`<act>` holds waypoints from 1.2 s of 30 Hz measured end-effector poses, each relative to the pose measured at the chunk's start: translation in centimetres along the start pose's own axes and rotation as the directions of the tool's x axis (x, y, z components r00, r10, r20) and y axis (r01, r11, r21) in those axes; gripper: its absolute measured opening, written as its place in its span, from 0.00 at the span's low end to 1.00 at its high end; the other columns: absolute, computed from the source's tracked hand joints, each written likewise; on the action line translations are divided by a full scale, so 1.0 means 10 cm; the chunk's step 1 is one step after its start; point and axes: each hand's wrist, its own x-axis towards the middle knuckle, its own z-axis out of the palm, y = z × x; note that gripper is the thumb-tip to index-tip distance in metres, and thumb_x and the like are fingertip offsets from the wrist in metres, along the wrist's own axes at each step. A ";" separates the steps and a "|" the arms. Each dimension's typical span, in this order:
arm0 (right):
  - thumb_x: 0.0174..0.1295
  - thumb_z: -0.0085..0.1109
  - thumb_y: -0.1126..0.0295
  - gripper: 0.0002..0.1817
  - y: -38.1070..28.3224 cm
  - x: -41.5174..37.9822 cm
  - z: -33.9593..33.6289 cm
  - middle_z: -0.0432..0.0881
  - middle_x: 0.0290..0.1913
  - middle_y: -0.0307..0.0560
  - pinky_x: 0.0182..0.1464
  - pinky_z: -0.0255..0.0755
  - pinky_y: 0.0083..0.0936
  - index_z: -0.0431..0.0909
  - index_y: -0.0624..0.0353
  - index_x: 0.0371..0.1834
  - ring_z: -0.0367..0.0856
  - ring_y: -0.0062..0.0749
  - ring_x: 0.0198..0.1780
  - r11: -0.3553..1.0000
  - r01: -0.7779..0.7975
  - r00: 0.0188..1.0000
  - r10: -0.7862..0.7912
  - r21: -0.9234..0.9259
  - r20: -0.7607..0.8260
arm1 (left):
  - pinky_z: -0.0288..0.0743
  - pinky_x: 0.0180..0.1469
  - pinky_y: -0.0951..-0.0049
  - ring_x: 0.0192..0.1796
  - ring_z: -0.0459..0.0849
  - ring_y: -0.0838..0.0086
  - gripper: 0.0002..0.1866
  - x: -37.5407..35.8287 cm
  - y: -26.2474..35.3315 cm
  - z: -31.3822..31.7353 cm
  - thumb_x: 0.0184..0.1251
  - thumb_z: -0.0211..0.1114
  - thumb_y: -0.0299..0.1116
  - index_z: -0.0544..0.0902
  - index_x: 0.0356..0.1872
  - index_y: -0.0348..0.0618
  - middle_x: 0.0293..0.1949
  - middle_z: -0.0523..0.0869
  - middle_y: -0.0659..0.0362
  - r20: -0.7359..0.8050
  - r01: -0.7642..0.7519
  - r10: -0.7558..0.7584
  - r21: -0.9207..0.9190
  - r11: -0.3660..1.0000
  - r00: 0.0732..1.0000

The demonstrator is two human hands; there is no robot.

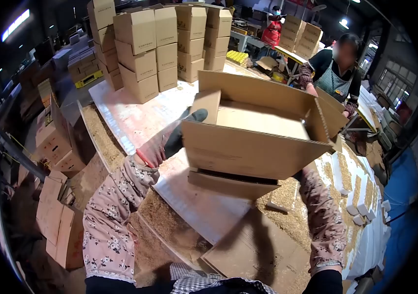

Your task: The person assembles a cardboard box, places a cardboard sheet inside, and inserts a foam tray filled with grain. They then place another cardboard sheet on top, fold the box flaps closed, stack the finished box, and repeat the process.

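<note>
An open cardboard box (pixel 248 149) is held up in front of me, above the work surface, with its top flaps spread. My left hand (pixel 184 131), in a dark glove, grips its left end, with the thumb by the side flap. At the box's lower right, my right hand (pixel 298 175) is mostly hidden behind the cardboard, and its fingers do not show. A lower flap (pixel 228 183) hangs out beneath the box. Inside, a pale inner panel (pixel 262 119) catches the light. Flat cardboard (pixel 258 245) lies below, nearest my body.
Stacked closed cartons (pixel 143 54) stand on the pale table (pixel 120 110) ahead. Sawdust-like material (pixel 157 215) covers areas below. White blocks (pixel 360 196) line the right side. Across from me, a co-worker (pixel 336 73) handles cardboard. More boxes (pixel 59 220) sit at lower left.
</note>
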 end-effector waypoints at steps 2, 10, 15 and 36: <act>0.72 0.46 0.60 0.17 -0.03 -0.07 -0.12 0.75 0.51 0.42 0.56 0.68 0.26 0.69 0.62 0.55 0.74 0.29 0.51 1.000 0.003 1.000 -0.003 0.005 0.027 | 0.67 0.62 0.71 0.62 0.71 0.69 0.38 -0.03 -0.28 -0.22 0.70 0.52 0.57 0.60 0.70 0.40 0.62 0.71 0.54 0.076 0.045 -0.035 -0.123 0.991 0.996; 0.72 0.47 0.59 0.18 -0.23 -0.27 0.42 0.76 0.52 0.42 0.56 0.68 0.27 0.69 0.62 0.55 0.74 0.30 0.52 0.979 0.086 0.996 -0.089 -0.183 -0.011 | 0.62 0.66 0.75 0.63 0.68 0.74 0.25 -0.16 -2.00 -0.23 0.79 0.43 0.38 0.61 0.71 0.38 0.64 0.72 0.56 -0.465 0.110 -0.181 -0.177 0.978 0.866; 0.72 0.47 0.58 0.19 -0.23 -0.23 0.59 0.76 0.52 0.43 0.56 0.68 0.27 0.69 0.62 0.56 0.74 0.30 0.52 0.986 0.077 0.996 -0.083 -0.149 -0.033 | 0.54 0.72 0.73 0.72 0.59 0.75 0.26 0.08 -1.55 -0.65 0.79 0.42 0.34 0.54 0.74 0.41 0.72 0.61 0.59 -0.006 -0.002 0.000 -0.329 0.944 1.000; 0.58 0.57 0.37 0.49 0.15 -0.87 -0.13 0.58 0.72 0.51 0.69 0.57 0.35 0.56 0.63 0.72 0.58 0.39 0.71 0.589 0.483 0.809 -0.017 0.648 -0.588 | 0.56 0.72 0.71 0.70 0.64 0.71 0.25 0.26 -1.82 -0.53 0.67 0.57 0.23 0.66 0.66 0.39 0.66 0.67 0.56 0.028 -0.160 0.158 0.163 0.974 0.987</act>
